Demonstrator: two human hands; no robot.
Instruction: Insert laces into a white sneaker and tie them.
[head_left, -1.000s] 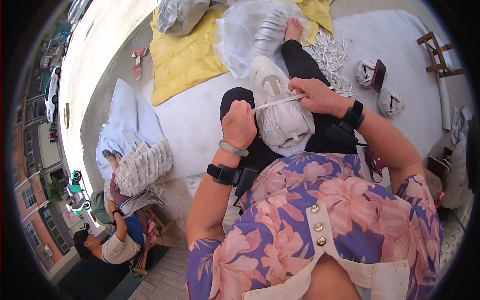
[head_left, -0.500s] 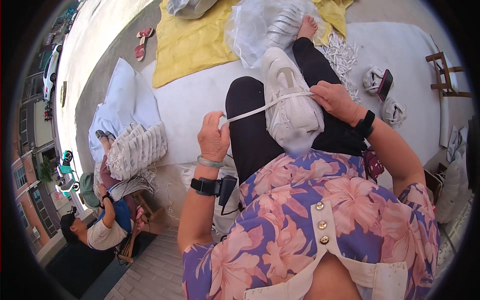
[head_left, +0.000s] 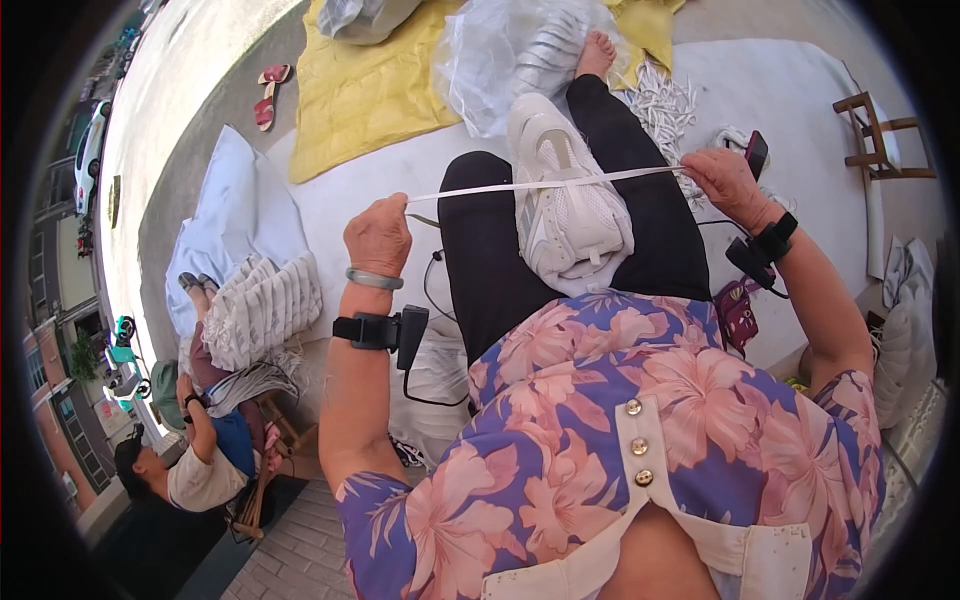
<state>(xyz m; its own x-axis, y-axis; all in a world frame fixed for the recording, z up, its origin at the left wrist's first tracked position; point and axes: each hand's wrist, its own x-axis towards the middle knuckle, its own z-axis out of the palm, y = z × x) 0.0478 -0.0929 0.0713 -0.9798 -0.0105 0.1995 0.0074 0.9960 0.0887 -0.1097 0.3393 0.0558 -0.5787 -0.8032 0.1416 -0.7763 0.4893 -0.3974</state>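
A white sneaker [head_left: 575, 235] rests between my thighs, toe pointing away from me. A flat white shoelace [head_left: 470, 189] runs through its lower lacing area and is stretched taut to both sides. My left hand [head_left: 380, 235], left of my knee, is closed on one end of the lace. Out to the right, my right hand [head_left: 728, 183] pinches the other end. Neither hand touches the shoe.
A pile of loose white laces [head_left: 660, 105] lies beyond my right leg, near a wooden stool [head_left: 882, 135]. Plastic-wrapped shoes [head_left: 550, 60] lie by my foot on a yellow sheet [head_left: 370, 100]. At left a co-worker [head_left: 205, 460] sits beside stacked white shoes [head_left: 262, 315].
Both hands have moved apart, the left one leftward and the right one outward to the right. The lace between them is now drawn out straight on both sides of the shoe.
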